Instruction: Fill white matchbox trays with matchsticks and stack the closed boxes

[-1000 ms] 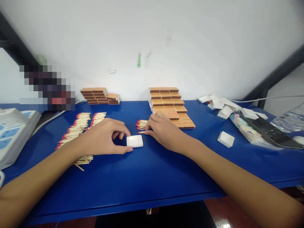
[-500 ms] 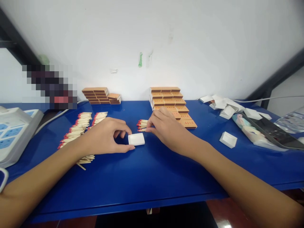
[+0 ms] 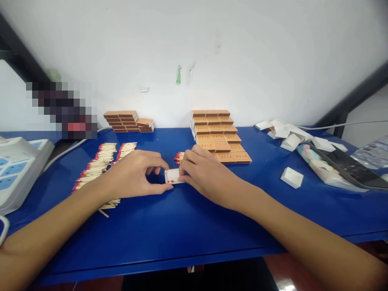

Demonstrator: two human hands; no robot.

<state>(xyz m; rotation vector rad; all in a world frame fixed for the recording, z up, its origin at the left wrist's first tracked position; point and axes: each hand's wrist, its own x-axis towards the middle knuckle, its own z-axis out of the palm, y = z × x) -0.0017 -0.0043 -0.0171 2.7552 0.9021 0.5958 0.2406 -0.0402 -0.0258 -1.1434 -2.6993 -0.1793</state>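
A small white matchbox tray (image 3: pixel 171 176) lies on the blue table (image 3: pixel 169 226) between my hands. My left hand (image 3: pixel 135 174) pinches its left end with thumb and fingers. My right hand (image 3: pixel 201 171) is curled over its right end, fingers closed on a few matches whose red heads show inside the tray. A small bunch of red-tipped matches (image 3: pixel 178 157) lies just behind the tray, partly hidden by my right hand.
Rows of loose matches (image 3: pixel 98 165) lie to the left. Stacked brown matchboxes stand at the back centre (image 3: pixel 216 135) and back left (image 3: pixel 125 121). White empty trays (image 3: pixel 291 177) lie to the right, near a dark flat device (image 3: pixel 348 167). A white power strip (image 3: pixel 16 169) sits at far left.
My right hand moved from the small match bunch forward onto the tray, and red match heads now show inside it. My left hand stayed on the tray.
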